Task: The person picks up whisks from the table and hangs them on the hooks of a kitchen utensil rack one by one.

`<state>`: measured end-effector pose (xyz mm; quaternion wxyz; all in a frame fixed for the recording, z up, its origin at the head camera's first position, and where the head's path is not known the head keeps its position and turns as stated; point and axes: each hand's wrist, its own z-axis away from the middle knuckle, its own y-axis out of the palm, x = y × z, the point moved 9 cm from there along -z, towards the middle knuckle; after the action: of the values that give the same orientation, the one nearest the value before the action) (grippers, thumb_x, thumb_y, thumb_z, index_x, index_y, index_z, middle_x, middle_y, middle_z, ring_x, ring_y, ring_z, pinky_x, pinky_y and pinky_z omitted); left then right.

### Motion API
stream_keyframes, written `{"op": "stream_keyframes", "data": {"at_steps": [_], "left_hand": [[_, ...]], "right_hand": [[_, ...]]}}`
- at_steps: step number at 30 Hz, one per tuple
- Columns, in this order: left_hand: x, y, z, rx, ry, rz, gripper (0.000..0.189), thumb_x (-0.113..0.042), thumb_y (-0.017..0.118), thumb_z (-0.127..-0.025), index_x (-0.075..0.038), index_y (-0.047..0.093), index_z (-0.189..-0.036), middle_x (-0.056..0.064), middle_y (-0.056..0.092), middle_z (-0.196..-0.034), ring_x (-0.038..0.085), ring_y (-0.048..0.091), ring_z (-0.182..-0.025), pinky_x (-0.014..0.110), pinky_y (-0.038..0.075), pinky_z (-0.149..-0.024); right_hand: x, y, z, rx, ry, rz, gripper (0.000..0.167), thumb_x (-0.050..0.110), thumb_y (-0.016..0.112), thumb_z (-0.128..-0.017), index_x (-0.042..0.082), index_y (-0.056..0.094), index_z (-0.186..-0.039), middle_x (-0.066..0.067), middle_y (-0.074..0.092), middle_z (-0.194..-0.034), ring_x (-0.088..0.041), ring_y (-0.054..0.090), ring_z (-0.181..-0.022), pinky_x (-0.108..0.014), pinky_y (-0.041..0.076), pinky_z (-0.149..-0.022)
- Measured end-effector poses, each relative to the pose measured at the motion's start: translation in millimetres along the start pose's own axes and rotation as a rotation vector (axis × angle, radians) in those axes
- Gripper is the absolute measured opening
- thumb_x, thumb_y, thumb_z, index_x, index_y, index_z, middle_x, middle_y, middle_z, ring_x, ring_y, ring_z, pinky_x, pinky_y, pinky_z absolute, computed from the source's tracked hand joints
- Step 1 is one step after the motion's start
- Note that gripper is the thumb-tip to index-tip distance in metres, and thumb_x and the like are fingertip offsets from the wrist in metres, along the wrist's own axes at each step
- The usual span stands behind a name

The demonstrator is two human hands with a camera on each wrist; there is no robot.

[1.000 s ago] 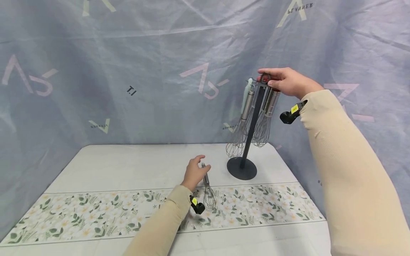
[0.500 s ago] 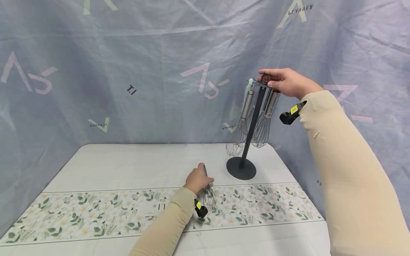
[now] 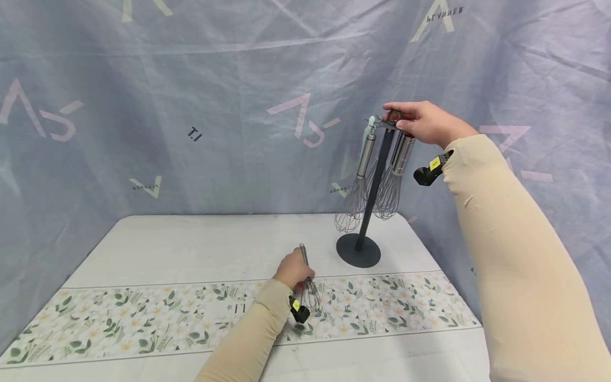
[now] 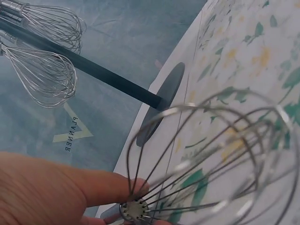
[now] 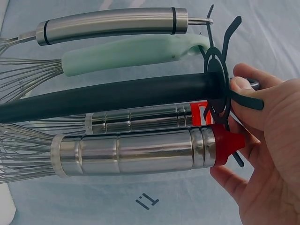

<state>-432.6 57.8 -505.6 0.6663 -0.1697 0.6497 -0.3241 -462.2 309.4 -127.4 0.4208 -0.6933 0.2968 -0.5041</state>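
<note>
My left hand (image 3: 292,269) grips a small metal whisk (image 3: 311,297) low on its handle, close over the table. In the left wrist view the thumb lies against the whisk's collar (image 4: 135,209), where the wires fan out; the rest of the handle is hidden there. My right hand (image 3: 422,121) holds the top of a dark whisk stand (image 3: 374,193), with the thumb by the hub and fingers behind the hooks. From the hooks hang a steel-handled whisk (image 5: 112,26), a pale green one (image 5: 126,54) and two with red-ended steel handles (image 5: 140,151).
The stand's round base (image 3: 358,257) sits toward the back right of the table. A white tablecloth (image 3: 200,246) with a floral band (image 3: 157,318) covers the table. Behind it hangs a blue-grey curtain (image 3: 229,132) printed with letters.
My left hand has come down from above the small whisk and now grips its handle. My right hand has stayed on top of the stand.
</note>
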Motion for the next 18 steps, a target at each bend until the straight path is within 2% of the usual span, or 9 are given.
{"op": "stream_keyframes", "data": {"at_steps": [6, 9, 12, 15, 18], "left_hand": [[-0.6, -2.7, 1.0, 0.039, 0.007, 0.026, 0.047, -0.006, 0.079, -0.082, 0.011, 0.055, -0.119, 0.015, 0.059, -0.082, 0.019, 0.061, -0.05, 0.032, 0.053, -0.046], [0.2, -2.7, 2.3, 0.074, 0.003, 0.078, 0.041, -0.006, 0.077, -0.085, 0.008, 0.055, -0.117, 0.014, 0.059, -0.085, 0.02, 0.062, -0.053, 0.034, 0.054, -0.05], [0.2, -3.7, 3.4, 0.099, -0.004, 0.141, 0.047, -0.006, 0.075, -0.088, 0.008, 0.052, -0.127, 0.017, 0.061, -0.092, 0.022, 0.063, -0.054, 0.035, 0.055, -0.051], [-2.0, -7.8, 3.3, 0.097, -0.001, 0.172, 0.06, -0.007, 0.075, -0.09, 0.008, 0.045, -0.14, 0.02, 0.063, -0.103, 0.02, 0.062, -0.058, 0.035, 0.055, -0.053], [-2.3, -11.7, 2.1, 0.101, -0.013, 0.223, 0.071, -0.006, 0.073, -0.091, 0.005, 0.036, -0.151, 0.02, 0.065, -0.101, 0.021, 0.062, -0.059, 0.037, 0.057, -0.055]], "right_hand": [[0.5, 0.8, 0.6, 0.005, 0.001, 0.007, 0.055, 0.013, 0.043, -0.109, 0.022, 0.029, -0.161, -0.012, 0.046, -0.155, -0.017, 0.05, -0.114, -0.021, 0.041, -0.077], [1.4, 0.7, 1.2, 0.004, -0.01, 0.016, 0.055, 0.011, 0.043, -0.109, 0.02, 0.03, -0.161, -0.013, 0.047, -0.153, -0.016, 0.05, -0.108, -0.021, 0.042, -0.075], [2.1, 0.7, 1.0, 0.005, -0.012, 0.03, 0.054, 0.011, 0.043, -0.109, 0.019, 0.03, -0.161, -0.014, 0.048, -0.153, -0.017, 0.048, -0.103, -0.023, 0.04, -0.073], [1.4, 0.7, 0.3, 0.005, -0.002, 0.038, 0.055, 0.012, 0.043, -0.109, 0.021, 0.03, -0.161, -0.012, 0.048, -0.153, -0.019, 0.048, -0.102, -0.024, 0.04, -0.073], [0.1, 1.5, 0.0, 0.006, 0.012, 0.028, 0.055, 0.013, 0.044, -0.109, 0.021, 0.03, -0.161, -0.012, 0.048, -0.153, -0.021, 0.048, -0.101, -0.025, 0.04, -0.072]]}}
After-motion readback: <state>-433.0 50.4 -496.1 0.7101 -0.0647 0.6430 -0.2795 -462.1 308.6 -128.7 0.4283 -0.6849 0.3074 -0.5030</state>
